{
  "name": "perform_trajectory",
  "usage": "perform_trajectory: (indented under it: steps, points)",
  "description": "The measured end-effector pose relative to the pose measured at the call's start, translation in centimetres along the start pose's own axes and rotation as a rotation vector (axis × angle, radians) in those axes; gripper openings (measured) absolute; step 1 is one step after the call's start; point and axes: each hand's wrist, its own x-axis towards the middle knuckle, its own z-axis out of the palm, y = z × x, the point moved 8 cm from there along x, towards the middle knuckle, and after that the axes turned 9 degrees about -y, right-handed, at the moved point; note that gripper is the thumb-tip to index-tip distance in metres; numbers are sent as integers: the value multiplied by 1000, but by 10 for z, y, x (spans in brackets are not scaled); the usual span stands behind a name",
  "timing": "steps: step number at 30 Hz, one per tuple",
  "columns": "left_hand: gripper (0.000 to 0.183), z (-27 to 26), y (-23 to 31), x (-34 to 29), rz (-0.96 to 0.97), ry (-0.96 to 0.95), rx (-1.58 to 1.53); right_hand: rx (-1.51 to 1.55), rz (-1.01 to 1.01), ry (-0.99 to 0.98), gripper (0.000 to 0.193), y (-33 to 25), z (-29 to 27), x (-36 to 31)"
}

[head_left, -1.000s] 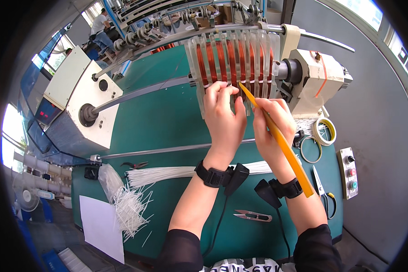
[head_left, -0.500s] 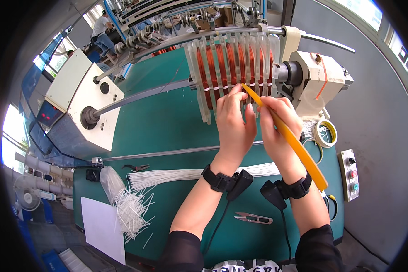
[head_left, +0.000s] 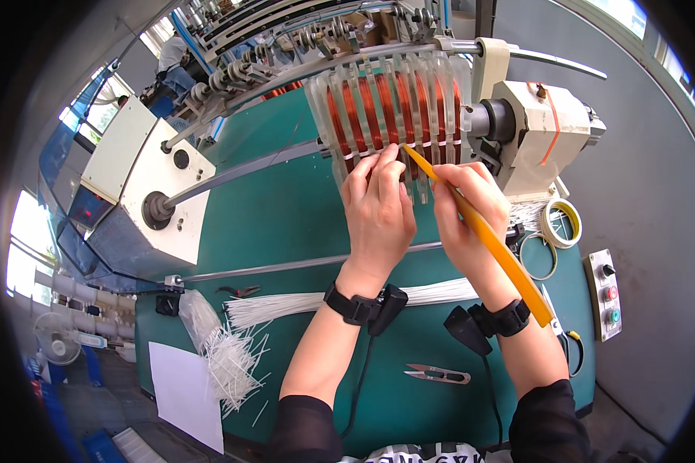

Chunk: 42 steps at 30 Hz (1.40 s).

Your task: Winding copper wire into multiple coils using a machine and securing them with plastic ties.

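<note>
Copper coil (head_left: 387, 100) over the green desk (head_left: 262, 224), right hand (head_left: 471, 204) closed round a yellow stick (head_left: 498, 251), tip at the coil's near side, left hand (head_left: 378, 212) part-curled against the coil, its hold apparently hidden, white strips (head_left: 286, 309) below.

Snips (head_left: 449, 376) lie right of white paper (head_left: 184, 397).

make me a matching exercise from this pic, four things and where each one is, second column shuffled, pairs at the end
Things
1. yellow strip
2. thread snips
3. white paper sheet
4. button box

Places
A. at the right edge of the green table
B. near the middle of the table's front edge
C. held in the right hand
D. at the table's front left corner

Pairs: 1-C, 2-B, 3-D, 4-A
</note>
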Motion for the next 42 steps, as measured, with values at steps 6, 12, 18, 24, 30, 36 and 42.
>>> perform_trajectory:
  steps: [6, 12, 18, 24, 30, 36, 42]
  points:
    - [25, 3, -3, 1, 53, -33, 32, 6, -2, -21, 15, 2, 2, 3]
    - [26, 3, -5, 3, 49, -24, -12, 151, 119, -80, 14, 17, 4, 8]
    - [23, 4, -6, 1, 11, 16, -127, 85, -7, -43, 13, 11, 4, 10]
    - [24, 0, 11, 8, -58, 6, -86, 25, -15, -6, 15, -3, -15, 0]
    - [37, 14, 27, 17, -272, -150, -98, -291, 178, -265, 30, -5, -94, -88]
    - [47, 26, 20, 23, -280, -219, -252, -908, 528, -528, 44, 14, -144, -172]
    - [45, 4, -7, -10, -373, -171, -535, -254, 177, -992, 27, -65, 0, -196]
